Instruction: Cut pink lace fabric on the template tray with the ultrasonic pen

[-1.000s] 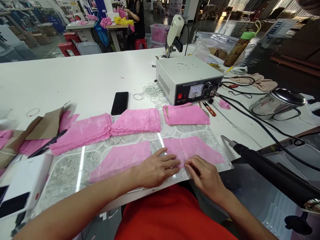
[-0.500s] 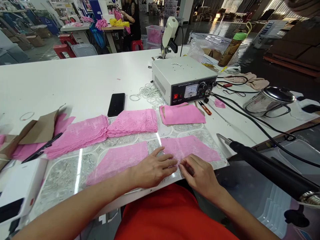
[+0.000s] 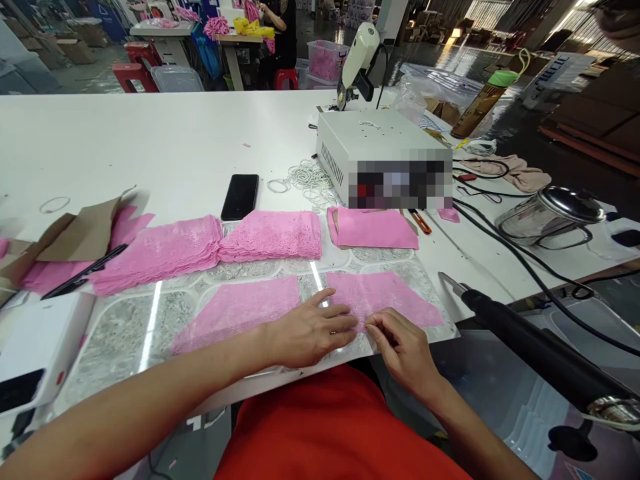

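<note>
My left hand [image 3: 315,330] lies with its fingers spread over the lower left corner of a thin pink fabric piece [image 3: 387,290]. At the lower edge of that piece, my right hand [image 3: 403,347] is pinched, thumb against fingers, just right of the left fingertips. The pinched edge is mostly hidden by the fingers. A second pink fabric piece [image 3: 255,300], slanted at its left end, lies flat to the left, partly behind my left forearm. Both pieces rest on a grey stone-patterned mat [image 3: 117,333].
Beyond the mat's pieces sit two stacks of pink lacy fabric [image 3: 165,250] and a folded pink piece [image 3: 377,230]. A phone [image 3: 240,197], elastic cords [image 3: 313,183] and a control box [image 3: 385,137] stand behind. A black-handled pointed tool [image 3: 520,340] juts in from the right.
The view has shifted slightly, moving the table's things a little right and up in the picture. My right fingers are slightly farther from my left fingertips. The left hand stays on the fabric.
</note>
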Motion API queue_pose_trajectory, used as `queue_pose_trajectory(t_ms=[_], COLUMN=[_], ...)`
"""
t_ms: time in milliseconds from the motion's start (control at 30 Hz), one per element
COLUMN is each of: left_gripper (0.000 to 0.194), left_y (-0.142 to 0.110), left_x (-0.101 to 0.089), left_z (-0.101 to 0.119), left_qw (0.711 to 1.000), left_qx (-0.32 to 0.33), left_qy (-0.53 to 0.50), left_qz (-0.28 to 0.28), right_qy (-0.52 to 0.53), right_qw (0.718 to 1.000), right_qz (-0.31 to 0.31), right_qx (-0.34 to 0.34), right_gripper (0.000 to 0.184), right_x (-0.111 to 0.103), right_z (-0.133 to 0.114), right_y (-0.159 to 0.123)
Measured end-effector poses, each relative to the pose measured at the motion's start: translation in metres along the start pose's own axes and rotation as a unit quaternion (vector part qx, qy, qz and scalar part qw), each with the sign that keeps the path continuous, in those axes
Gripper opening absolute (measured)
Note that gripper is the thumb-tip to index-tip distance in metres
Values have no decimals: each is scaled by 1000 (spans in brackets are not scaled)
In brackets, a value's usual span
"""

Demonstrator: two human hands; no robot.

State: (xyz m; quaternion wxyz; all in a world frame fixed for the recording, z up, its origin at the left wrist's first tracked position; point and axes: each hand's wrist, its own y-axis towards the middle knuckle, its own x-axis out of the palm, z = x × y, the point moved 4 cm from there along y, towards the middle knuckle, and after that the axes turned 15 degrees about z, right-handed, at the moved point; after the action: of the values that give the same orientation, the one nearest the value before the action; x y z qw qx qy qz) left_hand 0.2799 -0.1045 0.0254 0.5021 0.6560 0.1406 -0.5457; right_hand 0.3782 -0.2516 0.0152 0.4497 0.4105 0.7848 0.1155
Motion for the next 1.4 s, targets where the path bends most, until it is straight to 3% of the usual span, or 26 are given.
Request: queue_pose_trajectory(t_ms=[400,700,933,1000,1167,1300,1400], left_gripper=[27,25,25,25,26,34,37], left_y=[4,6,6,5,3,-1,-4], left_x=[-4,-4,-3,-3,-5,-9,-10], left_z=[2,2,2,1,0,-4,-5], left_qw=[1000,1000,1000,1000,1000,1000,1000], left_qx=[7,4,-1,-3,4,-11,-16], left_qy=[8,5,4,3,-11,-16,-8], left_qz=[-4,-20,-21,-25,-10,13,16], right_qy=[-11,-15,15,42,111,-21,-130], right_qw=[999,999,999,998,992,994,981], right_qz=[47,-28,15,16,-50,94,130], right_qx=[-4,7,24,40,33,48,58], right_gripper=[13,17,15,16,31,23,9], right_x=[2,-4,-3,-7,-30,-62,-71], right_z=[-2,-1,0,0,3,28,47], right_y=[-2,4,4,4,2,-3,-9])
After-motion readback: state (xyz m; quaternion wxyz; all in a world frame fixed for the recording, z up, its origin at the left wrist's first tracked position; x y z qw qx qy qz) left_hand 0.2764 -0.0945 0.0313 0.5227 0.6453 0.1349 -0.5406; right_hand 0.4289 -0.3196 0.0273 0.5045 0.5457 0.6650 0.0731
